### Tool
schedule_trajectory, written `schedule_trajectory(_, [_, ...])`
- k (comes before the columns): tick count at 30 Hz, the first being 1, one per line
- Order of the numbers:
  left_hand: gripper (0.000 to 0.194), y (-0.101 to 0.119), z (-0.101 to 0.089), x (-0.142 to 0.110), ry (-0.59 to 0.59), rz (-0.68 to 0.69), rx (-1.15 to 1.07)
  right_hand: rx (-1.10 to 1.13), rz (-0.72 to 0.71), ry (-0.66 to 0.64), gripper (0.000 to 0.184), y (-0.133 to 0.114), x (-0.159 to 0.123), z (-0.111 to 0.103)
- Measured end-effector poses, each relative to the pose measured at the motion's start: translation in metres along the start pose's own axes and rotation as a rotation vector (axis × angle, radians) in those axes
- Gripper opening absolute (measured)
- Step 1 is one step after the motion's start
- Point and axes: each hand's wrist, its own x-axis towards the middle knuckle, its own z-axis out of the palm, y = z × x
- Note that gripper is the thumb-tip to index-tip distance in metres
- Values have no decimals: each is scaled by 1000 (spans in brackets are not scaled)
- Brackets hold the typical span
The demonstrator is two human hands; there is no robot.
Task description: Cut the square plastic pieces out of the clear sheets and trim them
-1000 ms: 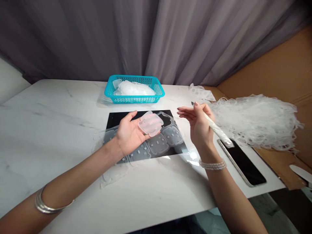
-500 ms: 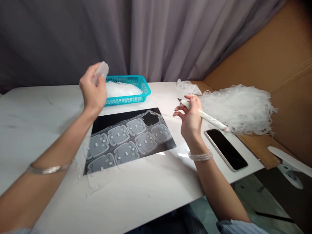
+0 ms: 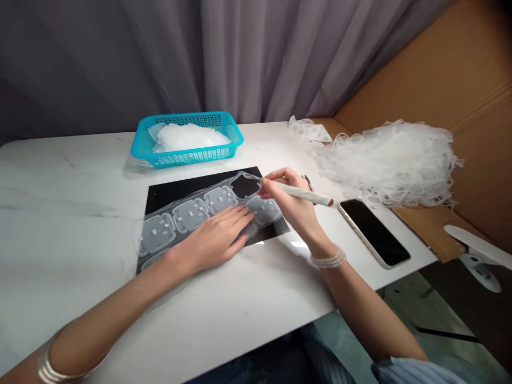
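Observation:
A translucent moulded sheet point(image 3: 190, 214) with rows of rounded panels lies over a black board point(image 3: 164, 196). One panel opening at its far right end shows only black. My left hand point(image 3: 218, 234) rests flat on the sheet, fingers stretched and together, covering some lower panels. My right hand point(image 3: 290, 200) is closed around a white pen-like tool point(image 3: 300, 193) whose reddish end points right. Its thumb and fingertips are at the right edge of the opening; the tool's working tip is hidden by the fingers. A small dark item beside that hand cannot be made out.
A turquoise basket point(image 3: 186, 157) holding white translucent pieces point(image 3: 192, 137) stands at the back. To the right are a heap of stringy translucent scraps point(image 3: 396, 162), a smaller scrap point(image 3: 308, 129), a phone point(image 3: 376, 233) and a cardboard wall point(image 3: 440, 69). A grey curtain point(image 3: 240, 58) hangs behind.
My left hand has let go of a translucent piece at the basket and come down onto the sheet. My right hand has moved left to the sheet's far right end, still holding the tool.

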Motion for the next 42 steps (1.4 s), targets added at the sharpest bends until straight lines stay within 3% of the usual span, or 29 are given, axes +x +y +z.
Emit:
schedule_trajectory(6, [52, -2, 8, -2, 34, -25, 21, -235, 56, -102, 17, 14, -31, -7])
schedule_trajectory(17, [59, -11, 8, 7, 2, -121, -116, -408, 28, -95, 20, 16, -30, 7])
schedule_trajectory(29, [56, -12, 14, 5, 45, -109, -126, -647, -133, -129, 18, 8, -30, 25])
schedule_trajectory(34, [56, -14, 15, 5, 55, -110, -123, -792, -224, -157, 19, 7, -42, 20])
schedule_trajectory(42, [47, -11, 16, 0, 71, -38, -83, -832, -422, -202, 15, 33, -36, 14])
